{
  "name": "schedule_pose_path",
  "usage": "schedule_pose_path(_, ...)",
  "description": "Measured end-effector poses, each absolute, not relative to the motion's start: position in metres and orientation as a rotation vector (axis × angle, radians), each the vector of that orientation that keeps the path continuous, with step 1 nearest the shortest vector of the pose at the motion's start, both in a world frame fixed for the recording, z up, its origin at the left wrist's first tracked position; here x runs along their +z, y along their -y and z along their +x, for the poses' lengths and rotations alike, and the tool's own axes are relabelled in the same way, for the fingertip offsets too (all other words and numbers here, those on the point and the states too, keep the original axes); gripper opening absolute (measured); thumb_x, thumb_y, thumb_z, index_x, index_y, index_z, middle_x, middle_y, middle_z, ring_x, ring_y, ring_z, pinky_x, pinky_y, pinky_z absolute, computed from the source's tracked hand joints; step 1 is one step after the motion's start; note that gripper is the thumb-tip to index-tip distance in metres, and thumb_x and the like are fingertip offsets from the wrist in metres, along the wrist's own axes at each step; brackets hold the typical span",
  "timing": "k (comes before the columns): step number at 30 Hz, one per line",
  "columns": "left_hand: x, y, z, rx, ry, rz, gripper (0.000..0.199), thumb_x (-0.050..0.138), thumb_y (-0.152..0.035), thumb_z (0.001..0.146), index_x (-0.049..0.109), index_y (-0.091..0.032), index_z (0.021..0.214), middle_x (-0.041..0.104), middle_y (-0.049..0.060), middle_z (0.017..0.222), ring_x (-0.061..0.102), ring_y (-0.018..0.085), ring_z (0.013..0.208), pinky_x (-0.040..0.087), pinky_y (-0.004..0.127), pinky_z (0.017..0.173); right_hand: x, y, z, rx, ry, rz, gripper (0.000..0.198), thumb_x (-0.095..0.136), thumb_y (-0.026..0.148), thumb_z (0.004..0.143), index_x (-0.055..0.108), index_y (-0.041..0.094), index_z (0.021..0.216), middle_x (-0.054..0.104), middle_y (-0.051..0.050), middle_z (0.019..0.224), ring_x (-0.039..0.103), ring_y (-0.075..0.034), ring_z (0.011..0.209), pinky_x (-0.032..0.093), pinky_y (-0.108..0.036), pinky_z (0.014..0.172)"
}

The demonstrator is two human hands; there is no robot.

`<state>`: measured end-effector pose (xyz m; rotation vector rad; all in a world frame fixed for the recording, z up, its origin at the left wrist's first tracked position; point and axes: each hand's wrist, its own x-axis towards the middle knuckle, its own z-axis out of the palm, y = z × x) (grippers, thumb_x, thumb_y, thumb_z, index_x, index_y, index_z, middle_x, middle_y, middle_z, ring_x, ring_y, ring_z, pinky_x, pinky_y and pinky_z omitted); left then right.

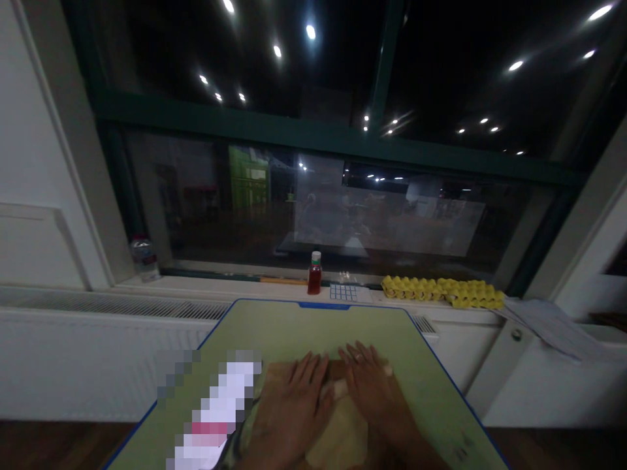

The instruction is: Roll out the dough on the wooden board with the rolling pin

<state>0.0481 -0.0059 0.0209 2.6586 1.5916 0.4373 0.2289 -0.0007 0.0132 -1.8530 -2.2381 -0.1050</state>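
My left hand point(296, 408) lies flat, palm down, with its fingers stretched forward over a tan, flat sheet or board point(275, 373). Beside it my right hand point(369, 385), a ring on one finger, rests in the same way near the sheet's right part. Between the two hands shows a pale yellowish flat piece point(340, 434), with a small whitish bit at its top. Neither its material nor what lies under my palms can be made out. All of this is on a light green folding table point(289, 326) with a blue edge.
A pixelated whitish strip point(220, 405) lies left of my hands. On the windowsill stand a red-filled bottle point(314, 277) with a white cap, a clear bottle point(144, 260) and yellow egg cartons point(441, 292). A grey cloth point(548, 326) hangs at the right. A radiator point(98, 365) is behind the table.
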Motion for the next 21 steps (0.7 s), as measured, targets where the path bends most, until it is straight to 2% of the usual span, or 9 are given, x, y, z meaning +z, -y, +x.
schedule_pose_path(5,0.017,-0.014,0.049,0.31,-1.727,2.683,0.049,0.029,-0.031,0.099,0.049,-0.013,0.14,0.046,0.011,0.147,0.036,0.029,0.139,0.031,0.05,0.114,0.02,-0.039,0.218,-0.043,2.36,-1.796,0.047,0.035,0.015,0.095,0.05,0.024,0.139,0.051,-0.006,0.143,0.037,-0.02,0.139,0.018,-0.045,0.119)
schedule_pose_path(9,0.013,-0.04,0.043,0.325,-1.826,2.691,0.048,0.029,-0.031,0.1,0.05,-0.012,0.139,0.047,0.012,0.147,0.035,0.029,0.14,0.025,0.052,0.116,0.02,-0.072,0.2,-0.035,2.309,-1.893,0.045,0.034,0.02,0.097,0.051,0.019,0.139,0.053,-0.011,0.14,0.04,-0.027,0.136,0.024,-0.049,0.114)
schedule_pose_path(12,0.007,-0.047,0.038,0.297,-1.77,2.737,0.046,0.029,-0.027,0.1,0.053,-0.011,0.135,0.051,0.013,0.143,0.04,0.029,0.137,0.031,0.049,0.113,0.02,-0.079,0.194,-0.018,2.296,-1.91,0.045,0.033,0.023,0.098,0.051,0.018,0.139,0.052,-0.012,0.141,0.041,-0.028,0.135,0.028,-0.048,0.112)
schedule_pose_path(15,0.004,-0.039,0.038,0.383,-1.714,2.814,0.043,0.033,-0.026,0.099,0.056,-0.012,0.132,0.053,0.013,0.142,0.042,0.03,0.136,0.033,0.052,0.112,0.022,-0.07,0.197,-0.011,2.316,-1.891,0.046,0.032,0.023,0.098,0.049,0.02,0.14,0.051,-0.01,0.142,0.04,-0.026,0.136,0.026,-0.048,0.113)
schedule_pose_path(21,-0.001,-0.002,0.048,0.561,-1.562,2.809,0.054,0.032,-0.044,0.099,0.046,-0.014,0.142,0.049,0.013,0.145,0.042,0.03,0.136,0.038,0.051,0.109,0.017,-0.029,0.214,0.004,2.254,-1.862,0.046,0.027,0.023,0.099,0.052,0.025,0.138,0.052,-0.004,0.142,0.037,-0.022,0.138,0.018,-0.047,0.118)
